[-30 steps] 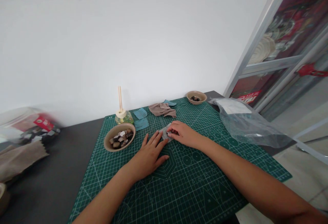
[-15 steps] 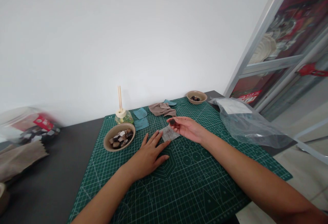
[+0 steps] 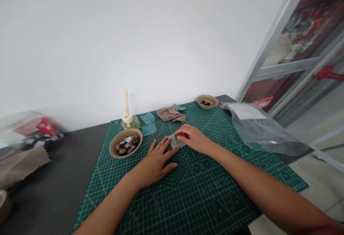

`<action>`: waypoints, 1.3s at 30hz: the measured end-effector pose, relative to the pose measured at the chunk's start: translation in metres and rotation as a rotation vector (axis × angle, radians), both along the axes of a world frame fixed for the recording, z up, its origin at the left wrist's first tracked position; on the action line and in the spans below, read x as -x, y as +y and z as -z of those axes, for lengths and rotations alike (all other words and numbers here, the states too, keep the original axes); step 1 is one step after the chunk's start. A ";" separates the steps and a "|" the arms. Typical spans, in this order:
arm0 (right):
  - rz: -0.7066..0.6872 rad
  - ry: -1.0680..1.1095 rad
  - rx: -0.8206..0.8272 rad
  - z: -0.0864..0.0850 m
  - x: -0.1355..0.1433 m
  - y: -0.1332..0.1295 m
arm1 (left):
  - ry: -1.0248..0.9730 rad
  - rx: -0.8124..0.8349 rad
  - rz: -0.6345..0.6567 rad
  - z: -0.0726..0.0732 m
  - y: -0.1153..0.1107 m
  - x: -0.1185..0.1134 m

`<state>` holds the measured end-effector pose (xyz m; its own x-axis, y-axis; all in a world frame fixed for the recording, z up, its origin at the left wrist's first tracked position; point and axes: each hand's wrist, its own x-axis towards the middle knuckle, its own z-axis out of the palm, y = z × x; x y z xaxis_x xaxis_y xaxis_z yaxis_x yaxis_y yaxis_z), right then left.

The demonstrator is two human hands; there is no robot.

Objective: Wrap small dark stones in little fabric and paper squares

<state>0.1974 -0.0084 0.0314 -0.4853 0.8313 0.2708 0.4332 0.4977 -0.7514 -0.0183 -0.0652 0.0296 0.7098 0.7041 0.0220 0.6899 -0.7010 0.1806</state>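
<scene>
My left hand [image 3: 158,160] lies flat on the green cutting mat [image 3: 199,192] with its fingers spread. Its fingertips rest at the left edge of a small grey sheet [image 3: 175,143] that looks like sandpaper. My right hand [image 3: 192,138] is pinched over that sheet, fingers pointing down, on a small dark stone mostly hidden by the fingers. To the left of my hands stands a tan bowl [image 3: 112,150] filled with brown, black and white stones [image 3: 127,147]. A second tan bowl [image 3: 200,103] at the back right has several dark stones [image 3: 205,103] in it.
Behind my hands lie a crumpled brown cloth [image 3: 170,114] and blue sheets [image 3: 149,130]. A reed diffuser [image 3: 129,121] stands near the wall. At right lies a clear plastic bag [image 3: 249,131]; at left, a clear container of stones [image 3: 34,131] and a brown cloth [image 3: 23,167].
My right hand has turned from palm-up to fingers-down and lowered the dark stone onto the grey sheet. My left hand has stayed in place.
</scene>
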 end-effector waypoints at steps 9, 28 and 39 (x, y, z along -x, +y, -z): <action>0.004 -0.088 -0.107 -0.004 -0.004 -0.003 | 0.024 -0.008 -0.006 -0.003 -0.001 -0.002; -0.229 0.977 1.015 -0.017 0.006 -0.015 | -0.928 0.067 -0.351 -0.011 -0.003 -0.021; -0.327 0.905 0.999 -0.020 0.011 -0.025 | -1.253 0.358 -0.444 -0.016 -0.007 -0.029</action>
